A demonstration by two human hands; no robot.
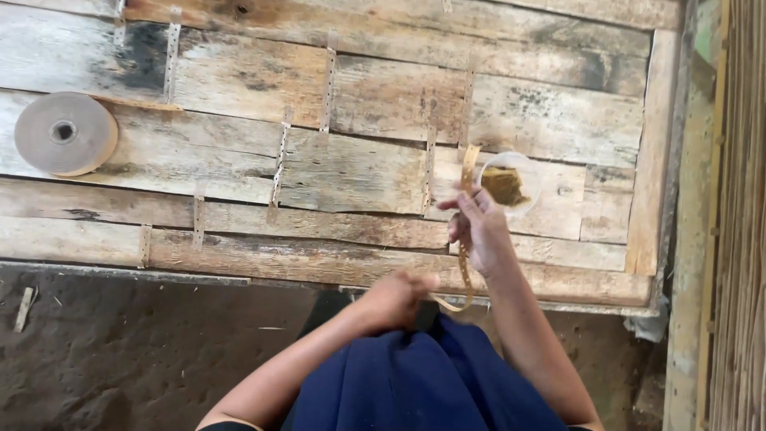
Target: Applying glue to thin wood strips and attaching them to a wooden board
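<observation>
Between both hands, brown strip [465,263], taut

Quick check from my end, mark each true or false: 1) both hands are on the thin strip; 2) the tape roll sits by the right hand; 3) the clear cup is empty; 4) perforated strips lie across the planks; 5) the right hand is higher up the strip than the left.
1) True: the left hand and right hand both hold the thin strip.
2) False: the tape roll lies far off at the table's left end.
3) False: the clear cup holds a brownish mass.
4) True: perforated strips lie across the planks of the wooden table.
5) True: the right hand grips nearer the cup, the left near the table's edge.
</observation>
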